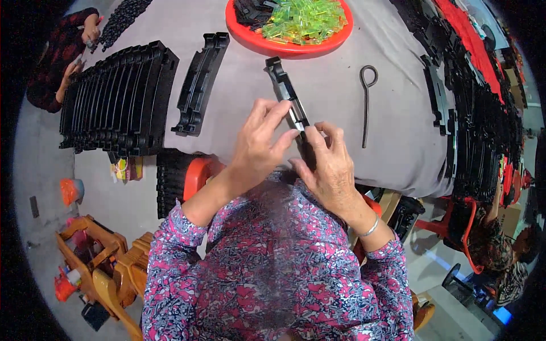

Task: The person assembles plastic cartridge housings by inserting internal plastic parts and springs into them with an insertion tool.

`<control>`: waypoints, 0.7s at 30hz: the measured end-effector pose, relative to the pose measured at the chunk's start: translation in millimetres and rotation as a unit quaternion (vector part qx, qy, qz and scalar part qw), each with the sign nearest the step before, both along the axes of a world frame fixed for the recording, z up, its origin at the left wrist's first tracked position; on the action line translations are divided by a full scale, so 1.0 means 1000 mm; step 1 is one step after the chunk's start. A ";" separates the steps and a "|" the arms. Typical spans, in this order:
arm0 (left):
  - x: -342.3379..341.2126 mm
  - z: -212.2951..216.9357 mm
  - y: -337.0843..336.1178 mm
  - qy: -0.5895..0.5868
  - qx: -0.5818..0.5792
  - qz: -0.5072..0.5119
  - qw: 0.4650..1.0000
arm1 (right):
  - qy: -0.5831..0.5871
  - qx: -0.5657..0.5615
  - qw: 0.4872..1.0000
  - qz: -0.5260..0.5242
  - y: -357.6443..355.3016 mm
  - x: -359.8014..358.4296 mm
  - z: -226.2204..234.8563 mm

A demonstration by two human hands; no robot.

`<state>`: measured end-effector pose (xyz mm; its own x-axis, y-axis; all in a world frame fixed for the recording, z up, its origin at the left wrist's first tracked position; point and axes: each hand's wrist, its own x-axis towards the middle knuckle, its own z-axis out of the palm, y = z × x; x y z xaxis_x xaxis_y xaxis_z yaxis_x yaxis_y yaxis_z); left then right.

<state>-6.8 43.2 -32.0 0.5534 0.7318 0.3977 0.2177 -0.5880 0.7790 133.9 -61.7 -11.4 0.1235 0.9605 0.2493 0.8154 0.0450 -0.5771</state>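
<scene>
A long black plastic rail piece [287,96] is held over the desk [239,113] between both hands: the left hand [259,145] is closed on its middle from the side with fingertips pinched at a pale insert, while the right hand [330,167] is wrapped round its near end, apparently so that the part is steadied while the insert is pressed in. Just beyond the hands, a red tray [287,48] of yellow-green clips [304,20] is kept within easy reach. A metal hook tool [367,96] lies right of the hands, and finished black pieces are stacked in a row [116,99] to their left.
</scene>
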 end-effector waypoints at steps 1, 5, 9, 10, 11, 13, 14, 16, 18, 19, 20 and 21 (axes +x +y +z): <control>0.001 0.000 -0.001 0.001 0.009 -0.004 1.000 | 0.031 0.007 0.999 0.009 -0.001 0.000 0.000; 0.001 0.000 -0.002 0.007 0.007 0.004 1.000 | 0.078 0.007 0.997 -0.008 -0.002 0.006 0.003; 0.003 -0.001 -0.002 0.027 0.018 0.008 0.999 | 0.183 0.024 0.983 -0.021 0.001 0.018 0.014; 0.003 -0.001 -0.002 0.030 0.031 0.008 0.999 | 0.215 0.038 0.976 -0.021 0.001 0.025 0.013; 0.003 -0.002 -0.002 0.030 0.032 0.010 0.999 | 0.247 0.051 0.967 -0.021 0.001 0.031 0.012; 0.003 -0.005 -0.001 0.021 0.030 0.015 0.999 | 0.331 0.046 0.941 0.050 -0.004 0.037 0.037; 0.001 -0.007 -0.001 0.021 0.030 0.022 0.999 | 0.336 0.040 0.934 0.114 -0.008 0.041 0.056; -0.001 -0.013 -0.002 0.009 0.019 0.024 1.000 | 0.391 0.184 0.839 0.329 -0.015 0.045 0.073; -0.002 -0.013 -0.003 0.013 0.022 0.034 0.999 | 0.455 0.260 0.706 0.476 -0.011 0.043 0.077; -0.002 -0.012 -0.004 0.017 0.026 0.036 0.999 | 0.455 0.267 0.699 0.482 -0.006 0.042 0.078; 0.000 -0.004 -0.006 0.031 0.018 0.032 0.999 | 0.452 0.276 0.697 0.483 0.009 0.052 0.084; 0.001 -0.006 -0.007 0.035 0.020 0.049 0.998 | 0.454 0.284 0.686 0.492 0.026 0.051 0.080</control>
